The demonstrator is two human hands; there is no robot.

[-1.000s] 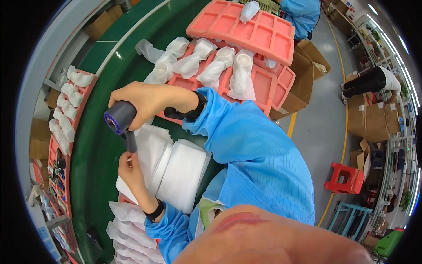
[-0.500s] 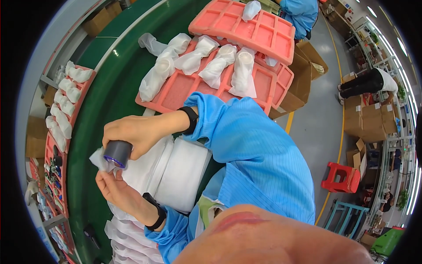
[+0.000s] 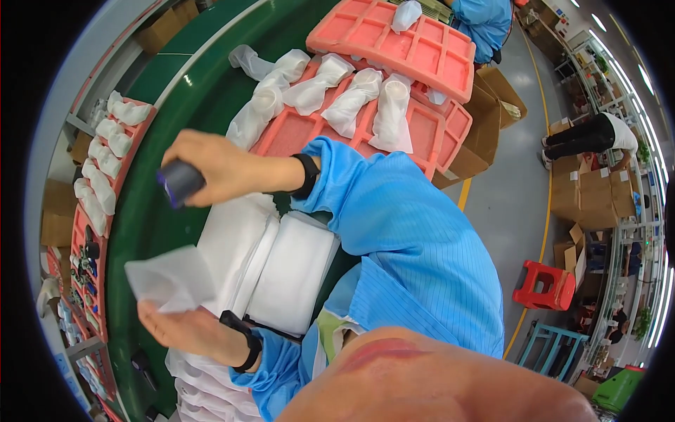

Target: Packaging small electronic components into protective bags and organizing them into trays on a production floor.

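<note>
My right hand (image 3: 214, 163), the upper one in the head view, is closed around a dark grey cylinder (image 3: 181, 184) with a purple rim and holds it above the green work surface. Below it, my left hand (image 3: 186, 334) pinches a translucent white bag (image 3: 172, 280), which hangs flat and apart from the cylinder. Stacks of white bags (image 3: 294, 274) lie between my forearms. More white wrapped items (image 3: 211, 390) are heaped beneath my left wrist. What the bag has inside, if anything, cannot be made out.
Pink compartment trays (image 3: 390, 53) sit beyond my right arm, with several white-wrapped pieces (image 3: 390, 112) on the lower one. Another pink tray (image 3: 137, 144) of wrapped pieces stands across the green surface (image 3: 151, 211). A dark object (image 3: 144, 369) lies near it. Cardboard boxes (image 3: 485, 133) stand alongside.
The cylinder and the white bag were together between both hands. Now my right hand has lifted the cylinder up and away, and my left hand has moved down with the spread-out bag.
</note>
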